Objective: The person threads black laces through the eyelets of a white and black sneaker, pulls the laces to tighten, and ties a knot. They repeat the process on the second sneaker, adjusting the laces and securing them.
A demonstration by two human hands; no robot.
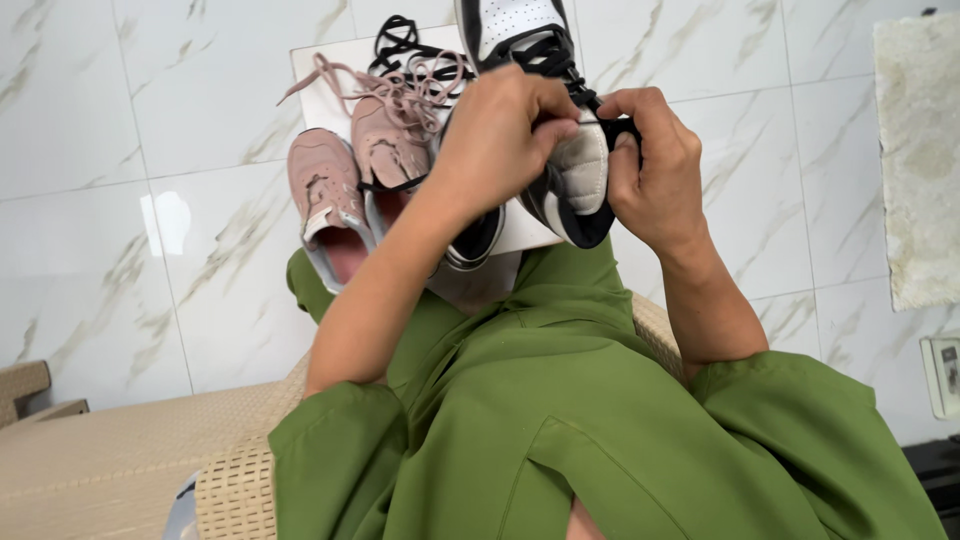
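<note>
I hold a black-and-white sneaker (578,170) up over my lap. My left hand (497,135) grips its side and pinches the black lace (558,62) near the tongue. My right hand (655,165) pinches the lace end at the shoe's right edge. A second black-and-white shoe (478,240) lies partly hidden under my left forearm. Two pink sneakers (355,175) with loose pink laces (405,88) rest beyond it on a white board (325,70).
White marble floor tiles (170,200) lie around the board. A pale rug (915,150) is at the right. I sit on a woven beige seat (235,490) in green clothing (570,420). A wall socket (945,375) shows at the lower right.
</note>
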